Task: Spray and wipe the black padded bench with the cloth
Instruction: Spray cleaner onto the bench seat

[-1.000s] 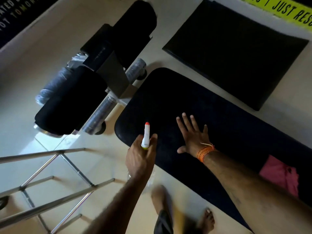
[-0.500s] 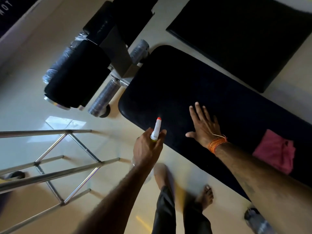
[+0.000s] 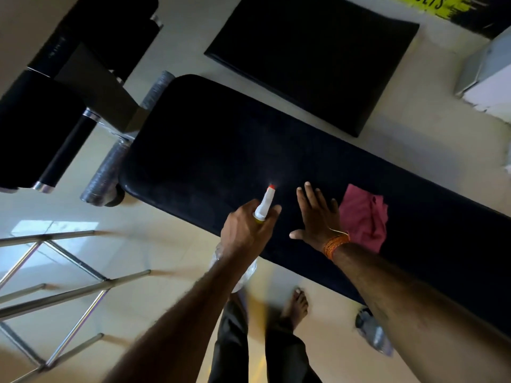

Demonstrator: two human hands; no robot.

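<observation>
The black padded bench (image 3: 221,139) runs from the centre to the lower right. My left hand (image 3: 246,230) grips a spray bottle (image 3: 264,204) with a white nozzle and red tip, aimed over the pad; a faint mist shows just past the tip. The clear body of the bottle hangs below my fist. My right hand (image 3: 318,217) lies flat on the pad with fingers spread, an orange thread band at the wrist. A pink cloth (image 3: 365,217) lies crumpled on the bench just to the right of that hand, touching nothing else.
Black roller pads and foam-wrapped bars (image 3: 107,172) stand at the bench's left end. A black floor mat (image 3: 312,56) lies beyond the bench. A chrome rack frame (image 3: 55,277) is at the lower left. My bare foot (image 3: 296,305) stands on the tiled floor beside the bench.
Both hands have shifted right along the bench toward the pink cloth. The spray bottle now points over the pad and mist shows at its tip.
</observation>
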